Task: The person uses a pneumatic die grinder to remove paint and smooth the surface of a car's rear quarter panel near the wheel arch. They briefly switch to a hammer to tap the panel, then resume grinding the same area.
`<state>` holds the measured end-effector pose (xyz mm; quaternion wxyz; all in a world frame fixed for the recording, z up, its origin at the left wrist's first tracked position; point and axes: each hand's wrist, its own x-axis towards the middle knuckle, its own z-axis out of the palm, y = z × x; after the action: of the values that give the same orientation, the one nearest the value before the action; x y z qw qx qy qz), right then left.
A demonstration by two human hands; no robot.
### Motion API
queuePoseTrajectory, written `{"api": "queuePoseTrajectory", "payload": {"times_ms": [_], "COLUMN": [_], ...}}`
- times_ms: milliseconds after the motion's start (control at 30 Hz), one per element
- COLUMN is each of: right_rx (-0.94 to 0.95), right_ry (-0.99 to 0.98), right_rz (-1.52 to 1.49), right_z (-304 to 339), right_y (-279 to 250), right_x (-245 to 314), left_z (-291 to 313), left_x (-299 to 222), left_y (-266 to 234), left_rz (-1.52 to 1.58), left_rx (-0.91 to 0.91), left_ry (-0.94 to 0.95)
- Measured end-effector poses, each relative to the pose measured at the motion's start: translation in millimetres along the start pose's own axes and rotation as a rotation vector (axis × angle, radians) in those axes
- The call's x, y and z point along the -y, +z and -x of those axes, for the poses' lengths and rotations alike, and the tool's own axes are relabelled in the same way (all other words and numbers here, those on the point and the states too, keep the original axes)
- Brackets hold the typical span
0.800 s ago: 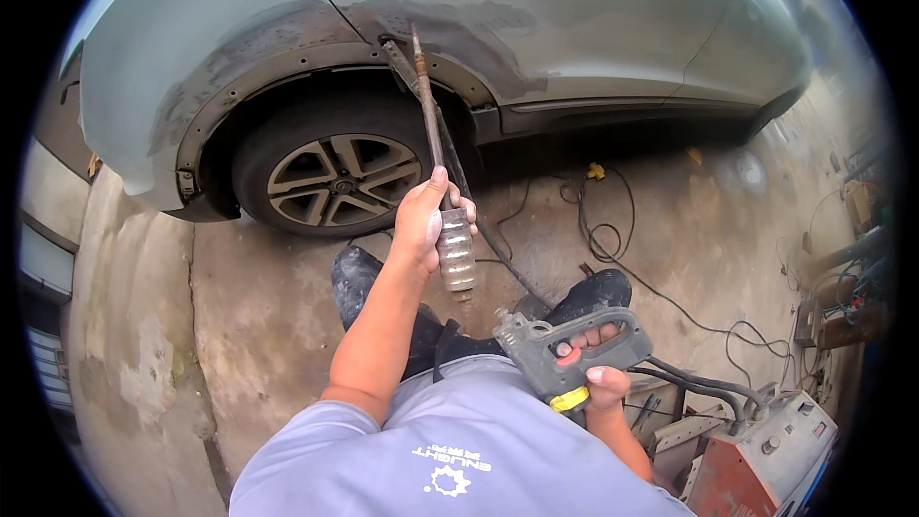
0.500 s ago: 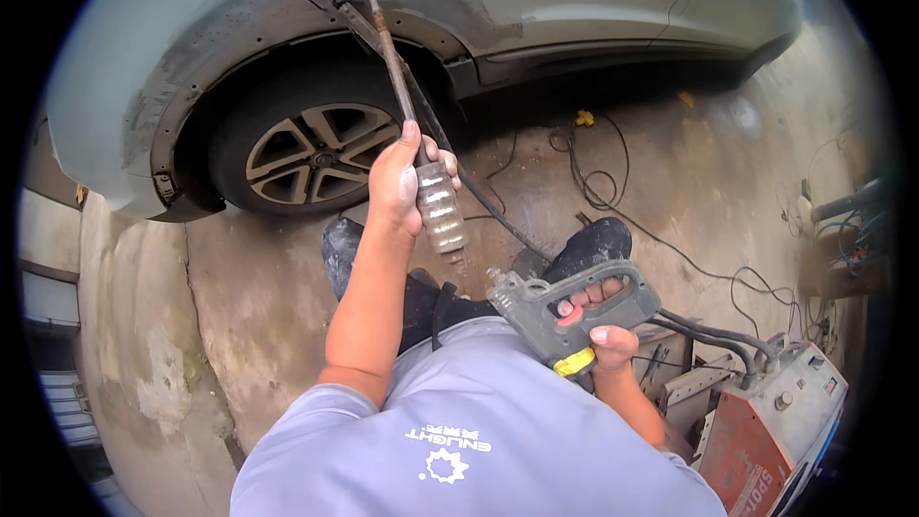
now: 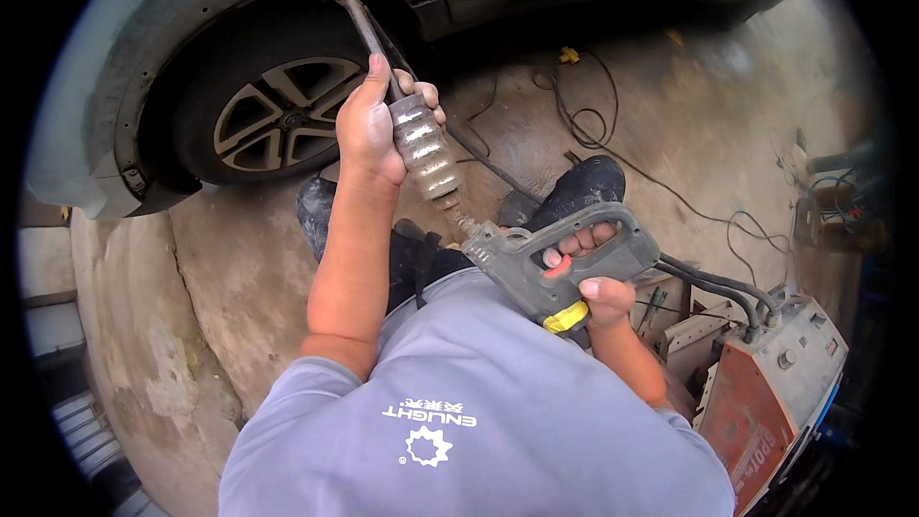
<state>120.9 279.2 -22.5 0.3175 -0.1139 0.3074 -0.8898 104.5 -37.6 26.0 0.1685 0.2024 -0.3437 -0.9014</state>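
Note:
My left hand (image 3: 369, 129) is wrapped round the metal rod of a slide hammer (image 3: 423, 148), just above its ribbed cylindrical weight. The rod slants up to the left toward the car, and its upper tip runs to the top edge of the view. My right hand (image 3: 605, 299) grips the handle of a dark grey spot welding gun (image 3: 525, 273) with a red trigger and yellow tape, its fingers through the handle opening. The slide hammer's threaded lower end meets the nose of the gun. Whether it is seated inside cannot be made out.
A car (image 3: 86, 115) with a sanded wheel arch and a wheel (image 3: 287, 120) stands ahead. Black cables (image 3: 661, 187) loop over the concrete floor (image 3: 230, 258). At the lower right, a red-and-grey welding machine (image 3: 766, 393) joins the gun by thick cables.
The slide hammer's lower end and the gun's nose have come together from being apart. My view has shifted, so the car sits higher in it. Both hands keep their grip.

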Motion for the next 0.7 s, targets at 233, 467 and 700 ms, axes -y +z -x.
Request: {"api": "queuePoseTrajectory", "payload": {"times_ms": [233,467,700], "right_rx": [-0.087,-0.12,0.015], "right_ry": [-0.024,-0.015,-0.098], "right_rz": [0.008,0.018,0.017], "right_z": [7.5,9.3,10.2], "right_y": [5.5,14.7,13.4], "right_x": [2.6,6.3,-0.1], "left_z": [-1.7,-1.6,-42.8], "left_x": [0.2,-3.7,-47.6], "left_y": [-0.5,3.3,8.6], "left_rz": [0.0,0.011,0.022], "left_rx": [0.009,-0.032,-0.026], "left_ry": [-0.013,-0.004,-0.044]}}
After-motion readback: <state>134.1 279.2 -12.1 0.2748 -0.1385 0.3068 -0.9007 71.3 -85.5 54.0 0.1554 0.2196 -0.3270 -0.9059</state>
